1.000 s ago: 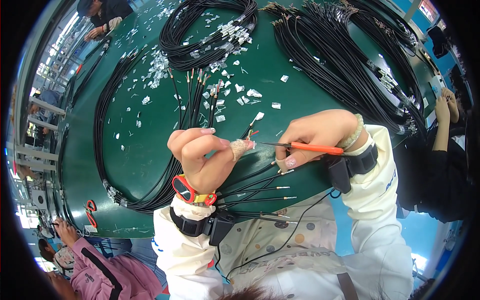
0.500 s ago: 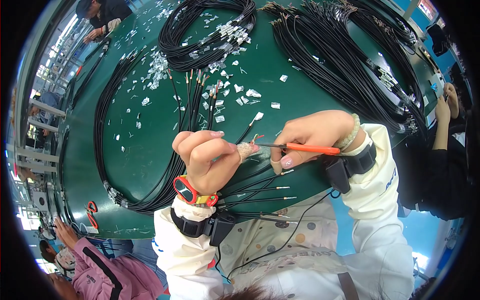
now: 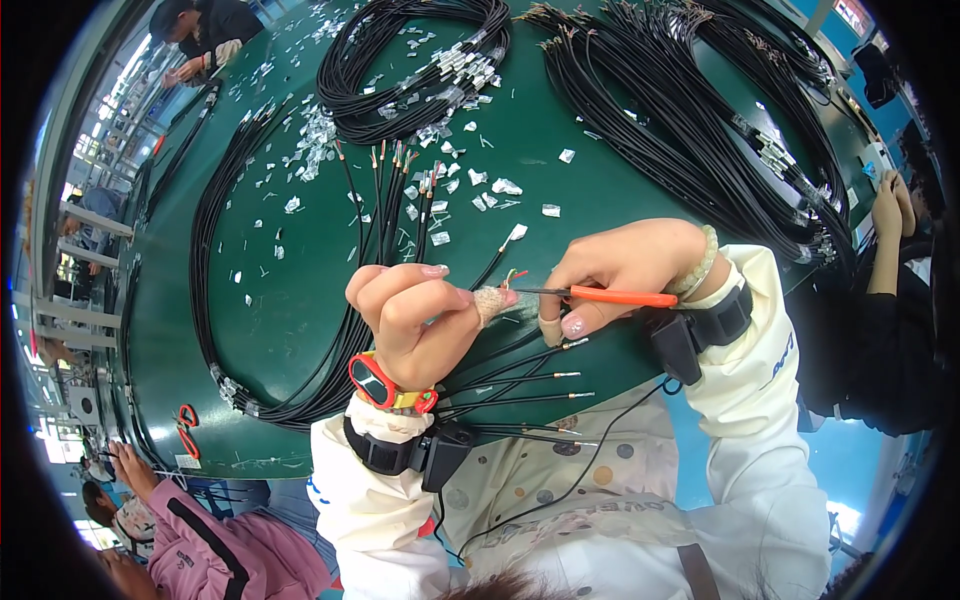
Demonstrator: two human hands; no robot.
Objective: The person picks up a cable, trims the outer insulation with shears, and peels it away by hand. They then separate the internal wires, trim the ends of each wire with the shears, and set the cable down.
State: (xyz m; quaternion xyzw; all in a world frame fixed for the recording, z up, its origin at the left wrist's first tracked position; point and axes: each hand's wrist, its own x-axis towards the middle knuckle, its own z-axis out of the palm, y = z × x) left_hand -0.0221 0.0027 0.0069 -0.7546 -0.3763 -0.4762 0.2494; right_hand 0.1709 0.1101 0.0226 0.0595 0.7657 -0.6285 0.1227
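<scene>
A green table lay strewn with black cables in a busy workshop — the left hand still pinched a cable end, the right hand gripped orange-handled scissors, barely shifted.

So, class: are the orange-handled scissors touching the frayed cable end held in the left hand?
Touching. The head view shows the scissors blade tips meeting the cable end pinched in the left hand.

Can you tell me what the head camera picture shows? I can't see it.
A left hand pinches a black cable's end while the right hand works on it with orange-handled scissors, above a green table covered in black cable bundles.
</scene>
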